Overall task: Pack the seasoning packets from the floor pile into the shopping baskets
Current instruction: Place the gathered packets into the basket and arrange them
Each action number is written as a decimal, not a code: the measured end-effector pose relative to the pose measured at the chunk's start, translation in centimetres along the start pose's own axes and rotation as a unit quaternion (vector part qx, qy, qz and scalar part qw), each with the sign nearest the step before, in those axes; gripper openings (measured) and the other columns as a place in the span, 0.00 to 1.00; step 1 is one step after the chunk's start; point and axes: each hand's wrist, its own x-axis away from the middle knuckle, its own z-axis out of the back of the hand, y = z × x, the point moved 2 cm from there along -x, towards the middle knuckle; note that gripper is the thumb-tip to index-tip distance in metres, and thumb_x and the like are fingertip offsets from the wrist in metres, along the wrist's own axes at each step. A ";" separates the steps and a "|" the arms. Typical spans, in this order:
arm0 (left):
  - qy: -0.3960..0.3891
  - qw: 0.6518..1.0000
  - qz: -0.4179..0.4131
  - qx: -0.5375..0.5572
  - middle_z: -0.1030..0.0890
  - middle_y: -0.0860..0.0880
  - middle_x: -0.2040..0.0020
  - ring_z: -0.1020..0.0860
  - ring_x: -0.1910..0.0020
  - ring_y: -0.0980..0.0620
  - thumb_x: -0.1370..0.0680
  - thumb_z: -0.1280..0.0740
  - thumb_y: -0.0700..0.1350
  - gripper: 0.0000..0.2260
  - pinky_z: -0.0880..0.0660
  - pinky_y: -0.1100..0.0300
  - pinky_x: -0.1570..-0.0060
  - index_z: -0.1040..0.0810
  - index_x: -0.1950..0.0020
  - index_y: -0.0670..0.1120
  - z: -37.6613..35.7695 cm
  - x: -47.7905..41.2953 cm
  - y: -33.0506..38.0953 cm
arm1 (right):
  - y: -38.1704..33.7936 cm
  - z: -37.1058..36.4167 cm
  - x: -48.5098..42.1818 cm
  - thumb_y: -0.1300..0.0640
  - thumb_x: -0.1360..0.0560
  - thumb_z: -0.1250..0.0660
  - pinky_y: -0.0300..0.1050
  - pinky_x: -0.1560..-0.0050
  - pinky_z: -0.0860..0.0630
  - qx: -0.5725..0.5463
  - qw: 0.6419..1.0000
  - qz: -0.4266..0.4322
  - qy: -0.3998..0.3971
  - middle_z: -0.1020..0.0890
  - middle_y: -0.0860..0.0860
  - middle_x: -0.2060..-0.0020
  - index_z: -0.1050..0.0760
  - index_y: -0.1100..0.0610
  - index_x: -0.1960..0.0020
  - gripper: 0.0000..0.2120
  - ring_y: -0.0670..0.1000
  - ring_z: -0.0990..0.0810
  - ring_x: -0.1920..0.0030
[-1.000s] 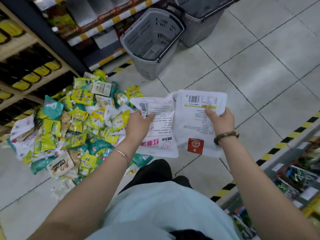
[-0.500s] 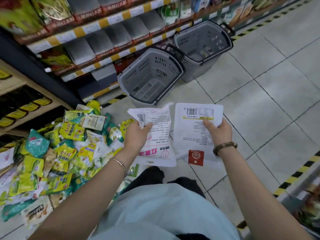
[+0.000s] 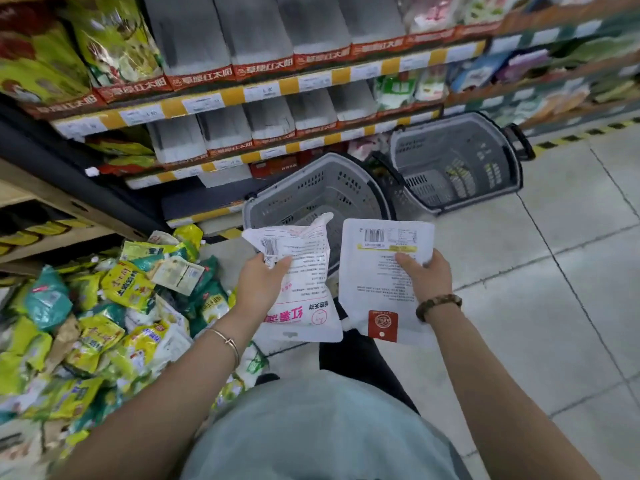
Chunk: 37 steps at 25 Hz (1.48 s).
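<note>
While the left hand (image 3: 261, 284) pinches a white packet with pink print (image 3: 306, 296) and the right hand (image 3: 427, 277) grips a flat white packet (image 3: 377, 268) at mid-frame, just short of the near basket (image 3: 311, 188), each is best carried over the rim and released low inside. At lower left the pile (image 3: 104, 323) covers the floor (image 3: 571, 271); a second basket (image 3: 457, 161) sits upper right below the shelves (image 3: 242, 95), and nothing seems to bar the way.

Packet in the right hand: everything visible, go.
The white packet is a flat, glossy, plastic-looking pouch with rounded corners, printed side up. It has a barcode and yellow strip at the far end, small print in the middle and a red square logo at the near end. The right hand holds it in the air, thumb on top near its right edge. The pink-lettered packet is close beside it; contact unclear.
</note>
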 end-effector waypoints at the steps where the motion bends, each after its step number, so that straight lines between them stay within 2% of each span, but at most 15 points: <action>1: 0.016 1.000 0.011 0.012 0.18 0.50 0.55 0.21 0.56 0.50 0.23 0.32 0.46 0.08 0.28 0.59 0.54 0.21 0.47 0.43 -0.9 -1.5 0.9 | -1.2 -0.7 -3.0 0.63 0.27 0.31 0.30 0.68 0.24 0.016 1.000 0.004 -0.024 0.19 0.54 0.54 0.23 0.61 0.48 0.08 0.47 0.21 0.60; 4: 0.066 0.996 0.057 0.032 0.22 0.54 0.62 0.24 0.63 0.55 0.23 0.33 0.45 0.06 0.31 0.61 0.59 0.23 0.50 0.44 -3.0 -5.4 3.7 | -4.2 -2.9 -11.1 0.61 0.27 0.30 0.31 0.66 0.26 0.090 0.993 0.007 -0.081 0.20 0.52 0.55 0.23 0.62 0.46 0.11 0.49 0.21 0.58; 6: 0.078 0.993 0.084 0.039 0.20 0.50 0.58 0.22 0.59 0.51 0.23 0.33 0.46 0.09 0.31 0.62 0.59 0.21 0.46 0.42 -4.0 -7.7 4.8 | -5.3 -4.9 -15.1 0.59 0.27 0.30 0.37 0.60 0.28 0.137 0.983 0.013 -0.123 0.20 0.51 0.54 0.23 0.62 0.44 0.13 0.49 0.22 0.55; 8: 0.092 0.989 0.105 0.039 0.19 0.48 0.52 0.21 0.53 0.48 0.23 0.33 0.47 0.12 0.28 0.59 0.54 0.21 0.44 0.41 -4.9 -10.4 4.8 | -5.9 -7.4 -18.5 0.58 0.27 0.30 0.36 0.59 0.30 0.180 0.969 0.020 -0.167 0.21 0.50 0.54 0.23 0.61 0.44 0.13 0.48 0.23 0.54; 11: 0.089 0.984 0.145 0.057 0.21 0.49 0.53 0.23 0.55 0.50 0.22 0.34 0.46 0.11 0.30 0.60 0.55 0.23 0.42 0.43 -6.2 -14.1 3.3 | -4.2 -10.8 -22.4 0.57 0.28 0.29 0.40 0.56 0.28 0.219 0.957 0.006 -0.192 0.19 0.52 0.53 0.22 0.61 0.44 0.14 0.50 0.21 0.53; 14: 0.089 0.977 0.190 0.049 0.22 0.52 0.64 0.25 0.64 0.51 0.22 0.34 0.46 0.07 0.34 0.61 0.60 0.25 0.56 0.44 -7.7 -19.0 -1.2 | 0.3 -14.5 -26.6 0.54 0.30 0.27 0.42 0.56 0.27 0.263 0.944 -0.018 -0.197 0.18 0.52 0.53 0.22 0.62 0.46 0.17 0.53 0.20 0.53; 16: 0.082 0.972 0.219 0.018 0.24 0.52 0.69 0.25 0.69 0.52 0.22 0.35 0.48 0.10 0.31 0.59 0.62 0.27 0.63 0.47 -9.0 -22.5 -5.2 | 3.7 -17.0 -29.5 0.51 0.31 0.27 0.45 0.56 0.26 0.285 0.938 -0.025 -0.196 0.18 0.55 0.52 0.22 0.62 0.45 0.20 0.56 0.20 0.52; 18: 0.077 0.969 0.236 0.017 0.21 0.48 0.67 0.21 0.65 0.47 0.23 0.34 0.50 0.10 0.25 0.54 0.60 0.25 0.60 0.45 -10.6 -26.6 -9.5 | 7.1 -19.9 -33.0 0.53 0.31 0.27 0.44 0.57 0.27 0.296 0.934 -0.020 -0.198 0.18 0.56 0.53 0.22 0.63 0.45 0.19 0.56 0.20 0.52; 20: 0.069 0.968 0.239 0.022 0.18 0.43 0.60 0.20 0.58 0.43 0.24 0.34 0.48 0.10 0.24 0.51 0.56 0.24 0.52 0.41 -12.4 -30.6 -13.3 | 10.1 -22.6 -36.3 0.57 0.29 0.28 0.41 0.57 0.29 0.298 0.936 -0.017 -0.188 0.18 0.54 0.54 0.22 0.62 0.44 0.16 0.54 0.20 0.53; 25: 0.084 0.972 0.213 0.050 0.21 0.45 0.53 0.21 0.54 0.45 0.23 0.38 0.37 0.05 0.24 0.51 0.52 0.27 0.48 0.44 -17.4 -39.6 -21.0 | 18.8 -29.3 -44.0 0.64 0.27 0.32 0.41 0.56 0.27 0.299 0.926 -0.016 -0.231 0.21 0.51 0.53 0.24 0.61 0.42 0.13 0.51 0.22 0.52; 27: 0.103 0.971 0.209 0.055 0.22 0.47 0.52 0.22 0.51 0.45 0.24 0.38 0.35 0.10 0.25 0.53 0.49 0.27 0.44 0.43 -19.3 -42.7 -23.8 | 22.6 -31.5 -46.8 0.62 0.26 0.32 0.46 0.52 0.24 0.295 0.924 -0.041 -0.240 0.20 0.53 0.49 0.25 0.60 0.40 0.15 0.53 0.21 0.49; 29: 0.123 0.965 0.223 0.060 0.23 0.48 0.52 0.23 0.53 0.47 0.23 0.37 0.35 0.12 0.26 0.58 0.52 0.26 0.40 0.42 -21.0 -45.4 -26.9 | 26.3 -33.8 -49.2 0.59 0.27 0.31 0.54 0.46 0.23 0.302 0.919 -0.063 -0.248 0.20 0.55 0.45 0.27 0.59 0.38 0.18 0.56 0.21 0.46; 32: 0.158 0.955 0.236 0.081 0.23 0.51 0.57 0.25 0.62 0.55 0.24 0.36 0.34 0.12 0.30 0.64 0.61 0.24 0.42 0.43 -22.6 -48.4 -30.9 | 30.1 -36.8 -51.7 0.59 0.27 0.30 0.52 0.47 0.23 0.290 0.922 -0.062 -0.247 0.21 0.54 0.45 0.28 0.58 0.39 0.18 0.55 0.21 0.47; 35: 0.184 0.942 0.270 0.082 0.26 0.53 0.63 0.26 0.58 0.51 0.24 0.36 0.34 0.08 0.31 0.62 0.56 0.26 0.54 0.47 -23.5 -50.6 -34.6 | 32.8 -38.8 -53.3 0.59 0.26 0.31 0.45 0.49 0.27 0.300 0.918 -0.061 -0.251 0.23 0.50 0.46 0.29 0.58 0.37 0.19 0.51 0.24 0.46; 37: 0.183 0.942 0.270 0.079 0.24 0.49 0.63 0.25 0.58 0.48 0.25 0.35 0.34 0.08 0.27 0.57 0.56 0.28 0.60 0.46 -23.8 -51.8 -36.8 | 34.2 -39.6 -54.0 0.59 0.25 0.32 0.43 0.48 0.29 0.306 0.912 -0.061 -0.266 0.25 0.49 0.46 0.31 0.59 0.35 0.20 0.50 0.26 0.45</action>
